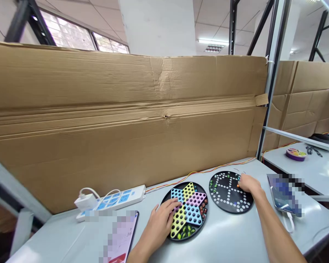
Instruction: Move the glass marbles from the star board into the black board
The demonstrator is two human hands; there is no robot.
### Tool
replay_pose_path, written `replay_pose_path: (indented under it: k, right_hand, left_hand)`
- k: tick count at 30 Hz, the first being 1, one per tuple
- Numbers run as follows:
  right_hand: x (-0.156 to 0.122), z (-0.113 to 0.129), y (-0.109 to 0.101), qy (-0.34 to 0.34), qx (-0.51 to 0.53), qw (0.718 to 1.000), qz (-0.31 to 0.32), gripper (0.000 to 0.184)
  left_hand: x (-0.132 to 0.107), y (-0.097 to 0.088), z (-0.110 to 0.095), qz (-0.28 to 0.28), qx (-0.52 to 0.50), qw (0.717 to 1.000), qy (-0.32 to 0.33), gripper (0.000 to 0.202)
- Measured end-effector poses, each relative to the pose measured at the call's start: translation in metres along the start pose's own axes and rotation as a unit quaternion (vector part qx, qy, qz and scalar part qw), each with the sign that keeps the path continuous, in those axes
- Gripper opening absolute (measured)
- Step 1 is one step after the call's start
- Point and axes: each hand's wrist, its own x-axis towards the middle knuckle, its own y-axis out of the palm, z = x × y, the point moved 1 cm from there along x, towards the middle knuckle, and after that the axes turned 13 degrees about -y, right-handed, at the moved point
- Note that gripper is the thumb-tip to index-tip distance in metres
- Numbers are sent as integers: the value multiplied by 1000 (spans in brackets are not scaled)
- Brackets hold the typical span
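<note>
My left hand [159, 222] lies open over the left side of a round Chinese checkers board [192, 213], its fingertips near the holes of the coloured star. Green marbles [185, 232] sit in the board's front pocket and reddish-brown marbles [203, 209] in the right one. My right hand [249, 183] is closed at the right edge of a round black board with white dots [230, 195]. A small orange marble [238, 186] shows beside its fingertips; what they pinch is hidden. Green marbles [215, 185] rest on this board's left side.
Left of the boards are a power strip [120, 199] with a white plug and a tablet [123, 237]. A phone with a cable [285, 197] lies right. A cardboard panel [126, 153] stands behind. A purple round container [296, 155] sits on the neighbouring table.
</note>
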Motion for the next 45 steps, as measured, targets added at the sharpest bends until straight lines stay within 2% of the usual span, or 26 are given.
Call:
replay_pose_path:
  k: [8, 12, 19, 23, 27, 29, 33, 37, 41, 45]
  right_hand:
    - [-6, 12, 1, -39, -29, 998, 31, 37]
    - [-9, 13, 5, -54, -30, 997, 38, 34]
    - [-8, 14, 10, -71, -9, 997, 0, 19]
    - [-3, 12, 12, -93, 27, 995, -22, 17]
    - [3, 17, 15, -168, 111, 976, -88, 16]
    - [4, 24, 19, -204, 174, 957, -112, 14]
    - [2, 47, 29, -251, 262, 925, -117, 13]
    - [1, 72, 37, -294, 287, 902, -134, 11]
    - [2, 100, 46, -307, 333, 878, -154, 11]
    - [-1, 129, 60, -323, 334, 871, -161, 10]
  left_hand:
    - [0, 1, 1, -4, -3, 1000, 0, 48]
    - [0, 0, 0, -12, -5, 1000, 6, 47]
    - [-1, -3, -2, -6, -7, 1000, 5, 48]
    - [-2, -3, -2, -1, -1, 1000, 7, 48]
    - [-2, -3, -2, -7, -9, 1000, 12, 47]
    - [-1, -3, -2, -5, -10, 1000, 11, 47]
    - [-1, 0, -1, -5, -11, 1000, 6, 48]
    - [0, 0, -1, -3, -12, 1000, 10, 46]
    - [0, -1, -3, -4, -11, 1000, 15, 46]
    - [-1, -1, -4, -21, -17, 999, 26, 44]
